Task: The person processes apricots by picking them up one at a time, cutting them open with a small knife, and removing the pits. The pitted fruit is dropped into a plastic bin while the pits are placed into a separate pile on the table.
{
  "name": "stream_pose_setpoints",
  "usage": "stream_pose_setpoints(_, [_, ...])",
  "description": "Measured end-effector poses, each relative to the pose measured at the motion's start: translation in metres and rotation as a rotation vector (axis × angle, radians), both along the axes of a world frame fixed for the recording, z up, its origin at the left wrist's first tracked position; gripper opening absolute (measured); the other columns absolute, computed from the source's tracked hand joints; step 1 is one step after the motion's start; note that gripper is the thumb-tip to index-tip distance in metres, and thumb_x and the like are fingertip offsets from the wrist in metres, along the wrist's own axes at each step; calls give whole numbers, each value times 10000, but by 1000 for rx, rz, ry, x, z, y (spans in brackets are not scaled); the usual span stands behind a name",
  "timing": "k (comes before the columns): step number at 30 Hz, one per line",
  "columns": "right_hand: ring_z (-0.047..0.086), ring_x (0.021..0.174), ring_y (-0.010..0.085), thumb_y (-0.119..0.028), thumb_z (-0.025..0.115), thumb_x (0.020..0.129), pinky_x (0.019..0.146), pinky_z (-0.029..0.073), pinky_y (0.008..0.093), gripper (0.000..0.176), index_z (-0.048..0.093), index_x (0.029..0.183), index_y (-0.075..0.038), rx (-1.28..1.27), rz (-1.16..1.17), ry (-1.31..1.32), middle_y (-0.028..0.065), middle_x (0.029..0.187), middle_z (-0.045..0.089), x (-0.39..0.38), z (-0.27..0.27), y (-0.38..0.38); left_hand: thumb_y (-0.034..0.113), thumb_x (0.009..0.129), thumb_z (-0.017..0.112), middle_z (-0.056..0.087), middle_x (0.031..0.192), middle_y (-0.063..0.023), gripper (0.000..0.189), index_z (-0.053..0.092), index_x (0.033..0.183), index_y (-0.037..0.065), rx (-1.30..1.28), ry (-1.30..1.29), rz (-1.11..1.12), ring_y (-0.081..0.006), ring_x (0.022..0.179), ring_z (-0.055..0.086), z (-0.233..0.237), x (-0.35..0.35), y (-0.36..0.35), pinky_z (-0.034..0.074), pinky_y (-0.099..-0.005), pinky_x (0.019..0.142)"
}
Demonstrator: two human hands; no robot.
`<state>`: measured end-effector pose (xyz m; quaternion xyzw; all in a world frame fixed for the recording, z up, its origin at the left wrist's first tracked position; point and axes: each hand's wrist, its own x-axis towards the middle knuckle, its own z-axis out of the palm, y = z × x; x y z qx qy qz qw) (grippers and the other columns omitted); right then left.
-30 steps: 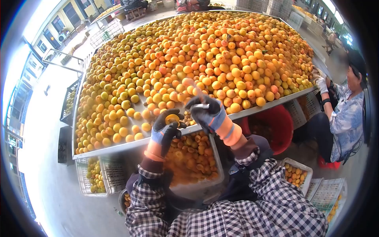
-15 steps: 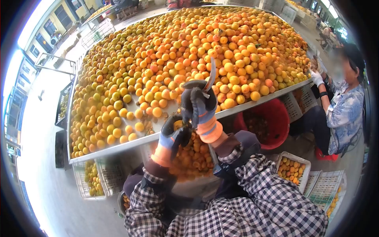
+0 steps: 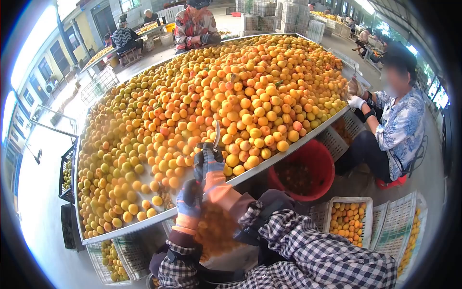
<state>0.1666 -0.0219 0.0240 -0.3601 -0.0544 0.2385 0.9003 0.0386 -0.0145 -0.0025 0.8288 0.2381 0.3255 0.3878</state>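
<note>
— Orange apricots heap the metal table; where's the knife?
— Right hand grips it, blade up, clear of fingers. Left hand curled at near edge; contents unclear.

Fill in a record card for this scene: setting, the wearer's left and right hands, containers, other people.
Setting: large metal table heaped with round orange-yellow apricots
Right: gloved right hand gripping a small curved-blade metal knife, blade up
Left: gloved left hand at the table's near edge; contents hidden
Containers: round red plastic bucket; white slatted plastic crate of apricots
Others: seated co-worker in blue patterned shirt, beside the table
</note>
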Motion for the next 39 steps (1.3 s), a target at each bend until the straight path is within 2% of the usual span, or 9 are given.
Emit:
stream_pose_setpoints(5, [428,476,95,-278,549,940,444,373,258,170,600,896,-121,-74,85,130,-43,594,493,13,-7,8,-8,814,584,635,930,-152,261,568,1070,40,122,-66,-31,-292,845,636,17,5,-2,496,-354,728])
stream_pose_setpoints(9, [323,337,153,-522,482,923,336,231,319,362,492,757,-200,-97,365,591,-36,470,346,15,-4,1,19,824,555,625,937,-183,247,570,1068,52,188,-56,-50,-363,829,622,29,3,-3,491,-390,703])
stream_pose_setpoints(14, [312,346,138,-457,439,949,331,256,296,331,439,742,-199,151,398,649,-31,489,356,25,-18,15,191,910,583,648,751,-103,194,625,956,7,-141,-131,83,-218,706,612,8,0,10,480,-331,655])
stream_pose_setpoints(19, [362,326,135,-432,514,936,291,276,282,329,469,762,-156,-46,126,251,-10,517,443,22,19,3,295,952,554,585,671,1,312,689,843,36,-669,-145,162,-62,573,493,3,-6,34,371,-226,503])
stream_pose_setpoints(27, [379,318,120,-239,529,943,269,296,260,149,583,937,-101,-47,199,188,-1,567,492,37,11,-15,347,950,539,630,718,-31,361,667,805,42,-737,-103,191,-83,544,524,8,-13,45,378,-209,428])
stream_pose_setpoints(30, [363,290,126,-241,556,926,254,270,271,143,589,889,-107,-120,234,133,0,550,483,38,22,-25,295,910,598,676,745,-107,267,703,887,51,-274,106,292,-255,726,631,-28,-21,64,495,-352,730])
stream_pose_setpoints(33, [359,293,120,-249,578,914,262,259,272,160,593,834,-111,-241,297,61,-3,526,477,44,17,-27,254,869,626,681,863,-139,215,690,960,70,-31,363,378,-313,831,644,-30,-29,59,494,-389,788])
stream_pose_setpoints(38, [373,345,100,-141,541,918,295,278,253,129,620,996,-76,-298,413,-6,12,588,513,43,16,-38,150,834,615,678,831,-136,133,683,920,75,34,139,76,-283,803,652,20,-25,37,506,-354,729])
stream_pose_setpoints(39, [373,345,100,-141,541,918,295,278,253,129,620,996,-76,-295,412,-7,12,588,513,44,14,-38,114,827,625,675,820,-135,140,686,938,54,-344,346,-4,-246,758,653,39,-31,29,507,-334,709])
